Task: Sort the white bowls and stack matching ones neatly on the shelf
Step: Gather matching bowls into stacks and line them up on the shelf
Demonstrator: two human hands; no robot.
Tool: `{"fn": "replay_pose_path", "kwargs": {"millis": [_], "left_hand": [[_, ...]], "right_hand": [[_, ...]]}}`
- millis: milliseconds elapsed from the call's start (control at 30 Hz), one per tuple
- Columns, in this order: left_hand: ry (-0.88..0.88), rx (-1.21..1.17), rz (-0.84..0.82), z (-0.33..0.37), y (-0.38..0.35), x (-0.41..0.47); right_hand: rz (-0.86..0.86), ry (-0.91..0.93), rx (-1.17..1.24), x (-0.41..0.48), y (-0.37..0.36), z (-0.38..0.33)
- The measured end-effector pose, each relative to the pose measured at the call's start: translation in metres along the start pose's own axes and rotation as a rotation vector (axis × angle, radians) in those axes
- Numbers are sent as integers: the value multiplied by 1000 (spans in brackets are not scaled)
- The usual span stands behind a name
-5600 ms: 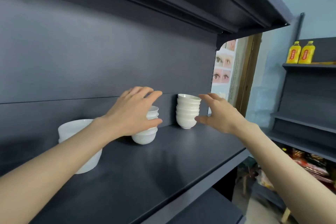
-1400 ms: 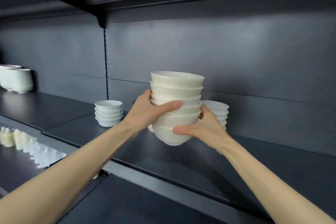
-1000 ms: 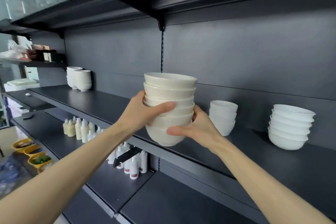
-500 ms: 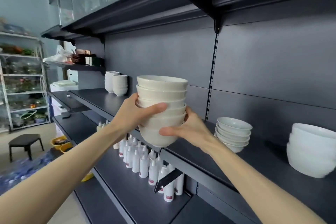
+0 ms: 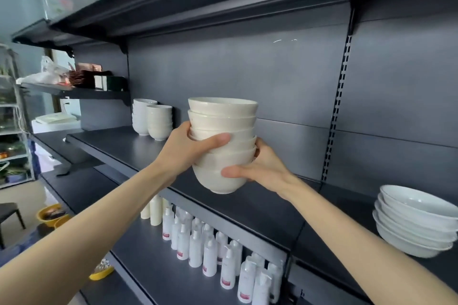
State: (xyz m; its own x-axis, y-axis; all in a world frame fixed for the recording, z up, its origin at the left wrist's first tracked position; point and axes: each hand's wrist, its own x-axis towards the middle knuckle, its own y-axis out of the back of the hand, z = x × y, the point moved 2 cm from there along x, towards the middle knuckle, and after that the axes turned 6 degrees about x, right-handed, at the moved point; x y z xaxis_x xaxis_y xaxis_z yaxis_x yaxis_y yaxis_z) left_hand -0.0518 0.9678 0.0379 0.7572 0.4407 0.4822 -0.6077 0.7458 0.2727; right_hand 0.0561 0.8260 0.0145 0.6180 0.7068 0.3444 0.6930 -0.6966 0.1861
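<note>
A stack of several cream-white bowls (image 5: 223, 129) hangs in the air above the front of the dark shelf (image 5: 138, 148). My left hand (image 5: 188, 153) grips the stack's left side, thumb across the front. My right hand (image 5: 257, 168) holds the right side and the lowest bowl. Two stacks of similar small white bowls (image 5: 152, 121) stand at the shelf's far left, against the back panel. A stack of wide shallow white bowls (image 5: 416, 220) sits on the shelf at the right.
The shelf below holds rows of white bottles (image 5: 210, 245) with red labels. An upper shelf (image 5: 198, 0) overhangs close above. A slotted upright (image 5: 339, 96) divides the back panel. Yellow bowls (image 5: 50, 215) and a dark stool (image 5: 10, 213) sit at floor level on the left.
I have carried the bowl stack leftward along the shelf, both hands keeping the same grip. The two far-left stacks are nearer, and the shallow-bowl stack has slid to the right edge.
</note>
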Motion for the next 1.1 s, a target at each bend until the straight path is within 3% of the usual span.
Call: {"fn": "replay_pose_path", "kwargs": {"millis": [400, 633, 1100], "left_hand": [[-3, -78, -215, -119, 98, 124], [-7, -128, -326, -172, 106, 200], [15, -169, -423, -280, 121, 345]], "right_hand": [[233, -51, -79, 122, -100, 46], [348, -112, -132, 195, -110, 74], [379, -178, -128, 356, -118, 153]]}}
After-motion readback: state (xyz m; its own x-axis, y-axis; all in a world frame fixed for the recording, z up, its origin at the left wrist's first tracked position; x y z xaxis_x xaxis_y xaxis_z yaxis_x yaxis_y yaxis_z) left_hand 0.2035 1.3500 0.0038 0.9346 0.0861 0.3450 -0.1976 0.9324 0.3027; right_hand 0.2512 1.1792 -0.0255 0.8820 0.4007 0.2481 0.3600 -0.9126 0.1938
